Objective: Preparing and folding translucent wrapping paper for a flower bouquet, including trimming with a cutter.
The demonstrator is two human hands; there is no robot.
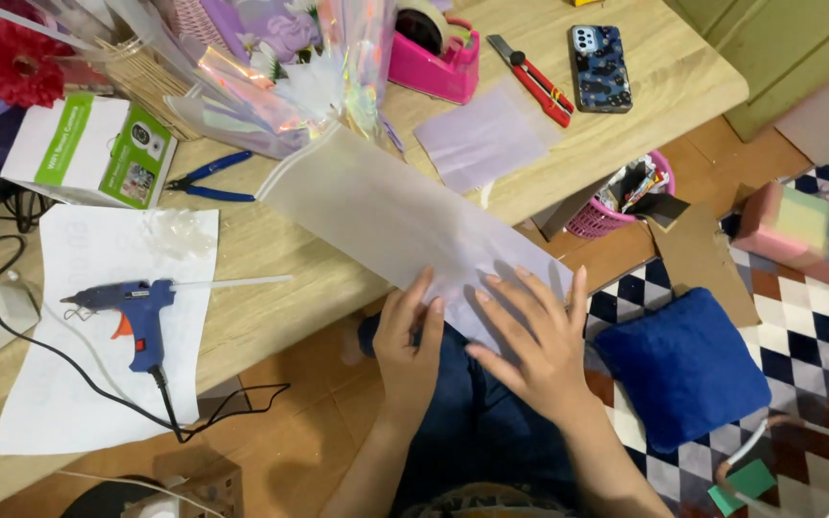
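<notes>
white paper (386, 216) runs off the table (271, 317) onto the lap; left hand (408, 345) and right hand (534, 341) press it flat, fingers spread, grasping nothing. glue gun (136, 307) lies left of them.

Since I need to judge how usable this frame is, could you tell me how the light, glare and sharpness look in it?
Head view: soft, even light; the hands, left and right, cast faint shadows on the white paper. The iridescent wrap shows coloured glare. The glue gun and phone are sharp; the table edges bow slightly from wide-angle distortion.
</notes>
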